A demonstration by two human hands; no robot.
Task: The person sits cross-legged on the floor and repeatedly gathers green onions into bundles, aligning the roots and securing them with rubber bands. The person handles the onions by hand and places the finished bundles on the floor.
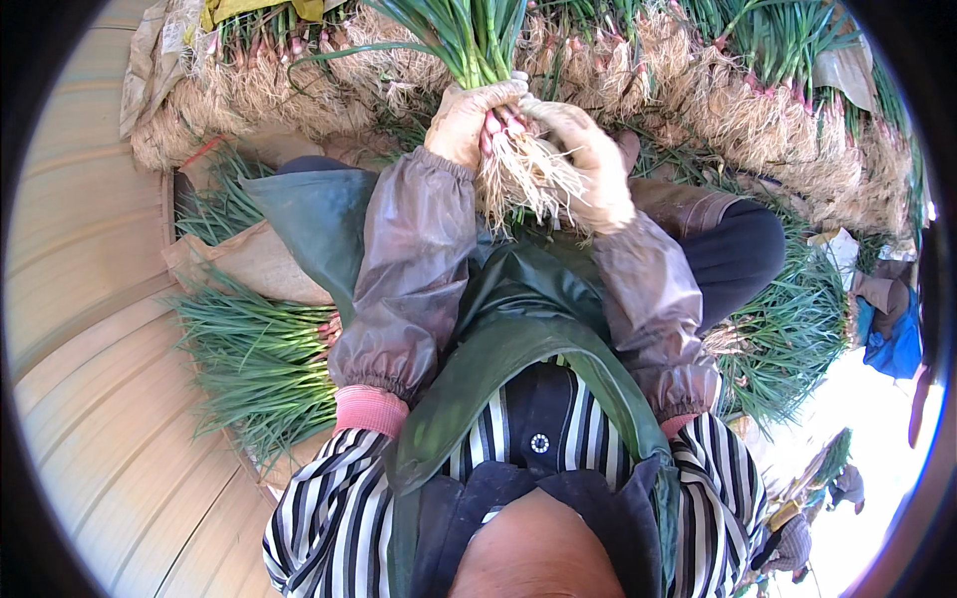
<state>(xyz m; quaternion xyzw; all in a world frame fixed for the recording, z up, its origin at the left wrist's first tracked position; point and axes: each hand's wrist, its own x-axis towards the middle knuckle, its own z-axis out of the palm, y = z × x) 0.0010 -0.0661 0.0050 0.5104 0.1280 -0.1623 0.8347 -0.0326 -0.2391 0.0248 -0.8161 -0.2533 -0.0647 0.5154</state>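
Observation:
A bunch of spring onions (516,161) is held up in front of me, green leaves pointing away and pale roots hanging towards me. My left hand (461,123), in a soiled cream glove, wraps around the stems just above the pinkish bulbs. From the other side, my gloved right hand (598,164) curls against the bulbs and roots; some of its fingers are hidden behind them. Below the roots lies the dark green apron (538,299) over my lap.
Rooted onions (755,142) are heaped across the far side. Trimmed-looking bundles (262,351) lie on sacking at left, beside a ribbed wall (97,314). More onions (792,314) are piled at right. Other people (789,546) are in the lower right distance.

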